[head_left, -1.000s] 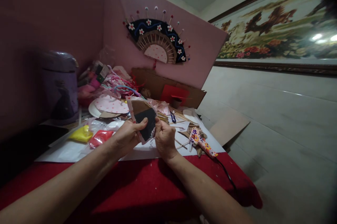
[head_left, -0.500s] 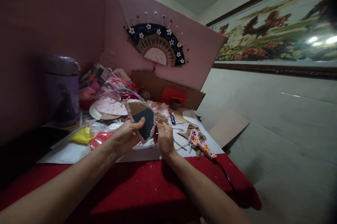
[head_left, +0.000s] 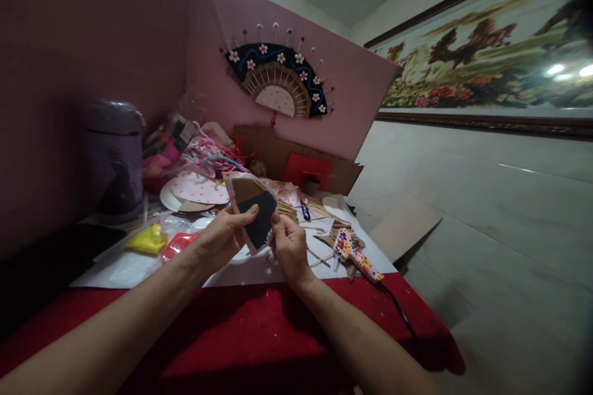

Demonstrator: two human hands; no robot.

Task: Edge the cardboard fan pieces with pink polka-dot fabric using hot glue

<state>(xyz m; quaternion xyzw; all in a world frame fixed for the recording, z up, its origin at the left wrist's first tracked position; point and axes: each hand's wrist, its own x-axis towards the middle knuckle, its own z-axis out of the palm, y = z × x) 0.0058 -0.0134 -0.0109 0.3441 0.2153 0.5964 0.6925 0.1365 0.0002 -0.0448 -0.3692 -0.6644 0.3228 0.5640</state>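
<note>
Above the near part of the table I hold a fabric-edged cardboard piece [head_left: 259, 216], roughly wedge-shaped, with a dark panel, a bare brown part and a pale pink border folded over its edge. My left hand [head_left: 227, 231] is closed on its left side, thumb flat across the dark face. My right hand [head_left: 290, 246] pinches the right edge between thumb and fingers; the fingertips behind the piece are hidden. A flower-patterned glue gun [head_left: 356, 256] lies to the right of my right hand, on cardboard scraps. Left of my left hand are a yellow packet [head_left: 147, 239] and a red packet [head_left: 178, 245].
A decorated fan [head_left: 278, 76] is on the pink panel behind. A purple canister [head_left: 115, 166] stands at the left. Pipe cleaners [head_left: 217, 151], a spotted paper disc [head_left: 197, 188], a blue cutter [head_left: 304, 209] and sticks lie behind my hands. The glue gun's cord [head_left: 401, 308] crosses the red cloth [head_left: 231, 333].
The view has shifted slightly. Both hands still hold the cardboard piece; my right thumb sits a little lower along its edge.
</note>
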